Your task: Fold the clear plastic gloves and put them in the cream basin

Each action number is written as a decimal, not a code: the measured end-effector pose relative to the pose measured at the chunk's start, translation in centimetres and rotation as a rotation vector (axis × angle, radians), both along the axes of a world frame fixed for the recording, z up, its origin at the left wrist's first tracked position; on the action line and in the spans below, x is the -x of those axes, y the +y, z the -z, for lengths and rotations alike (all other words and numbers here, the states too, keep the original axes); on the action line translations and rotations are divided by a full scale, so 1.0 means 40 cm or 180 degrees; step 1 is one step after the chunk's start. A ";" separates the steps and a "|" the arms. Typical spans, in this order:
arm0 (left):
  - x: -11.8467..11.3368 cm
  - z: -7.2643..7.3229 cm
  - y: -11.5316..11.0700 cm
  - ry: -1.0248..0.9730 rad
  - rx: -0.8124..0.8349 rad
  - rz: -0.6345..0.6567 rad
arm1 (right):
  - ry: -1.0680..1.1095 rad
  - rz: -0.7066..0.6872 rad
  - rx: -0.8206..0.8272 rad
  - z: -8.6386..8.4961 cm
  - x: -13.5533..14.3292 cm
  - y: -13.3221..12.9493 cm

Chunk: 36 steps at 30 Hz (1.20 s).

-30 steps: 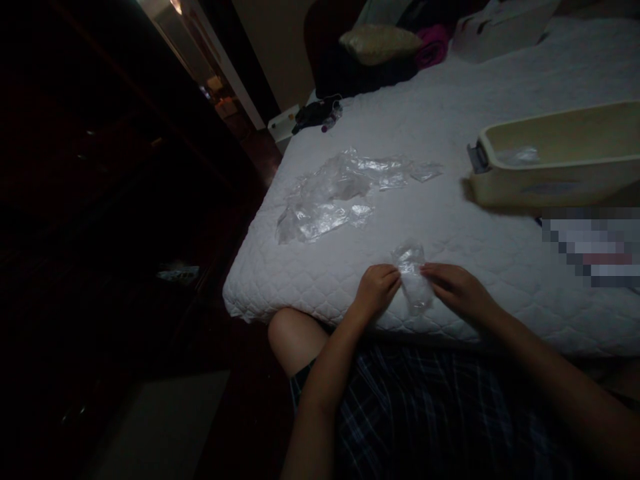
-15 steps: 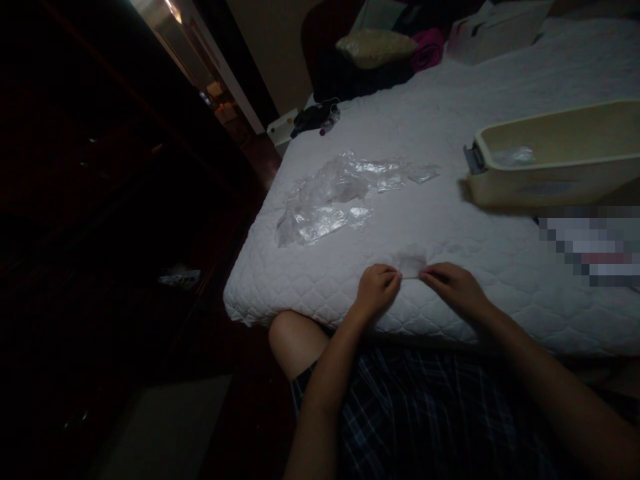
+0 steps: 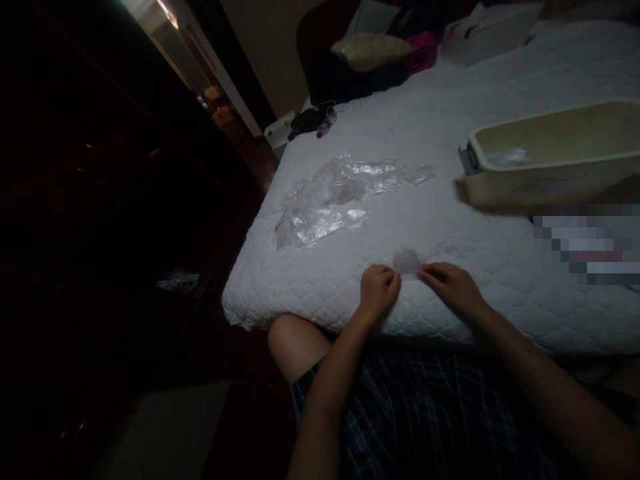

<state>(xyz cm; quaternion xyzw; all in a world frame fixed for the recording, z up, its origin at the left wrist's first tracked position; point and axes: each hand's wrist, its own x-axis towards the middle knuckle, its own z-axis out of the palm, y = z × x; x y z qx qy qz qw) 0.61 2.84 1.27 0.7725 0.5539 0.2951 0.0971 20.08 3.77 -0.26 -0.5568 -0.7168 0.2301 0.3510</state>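
Observation:
Between my two hands a small clear plastic bag [image 3: 407, 261] is held just above the quilted white bed cover [image 3: 310, 287]. My left hand [image 3: 380, 288] pinches its near left corner with thumb and forefinger. At the near right corner, my right hand [image 3: 450, 285] grips it the same way, the other fingers curled. The bag is thin and see-through, and whether anything is inside it I cannot tell. Beyond my hands, to the left, several crumpled clear plastic bags [image 3: 325, 200] lie in a loose spread on the bed.
A cream plastic bin [image 3: 540, 183] with a grey latch stands at the right, some clear plastic inside. Farther back are a white box [image 3: 490, 37], a yellowish cushion [image 3: 370, 51] and a magenta roll of cloth [image 3: 421, 53]. The bed's left edge drops to a dark floor.
The bag between my hands has changed shape, its far edge now rounder and its near edge less straight. Both hands stay pinched in nearly the same place. The view has shifted slightly.

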 end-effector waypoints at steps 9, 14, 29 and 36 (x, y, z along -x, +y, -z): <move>-0.029 0.009 -0.005 0.0355 -0.0102 -0.0377 | 0.0241 0.0153 0.0163 -0.015 0.003 -0.008; -0.040 0.024 -0.009 0.0441 -0.0305 -0.0523 | 0.0132 0.0098 0.0020 -0.018 0.003 -0.009; -0.045 0.035 -0.014 0.0652 -0.0643 -0.0651 | -0.0185 -0.0181 -0.0395 0.005 0.000 -0.007; -0.046 0.029 -0.018 0.0689 -0.0615 -0.0696 | -0.0407 -0.0283 -0.0469 -0.005 0.004 -0.007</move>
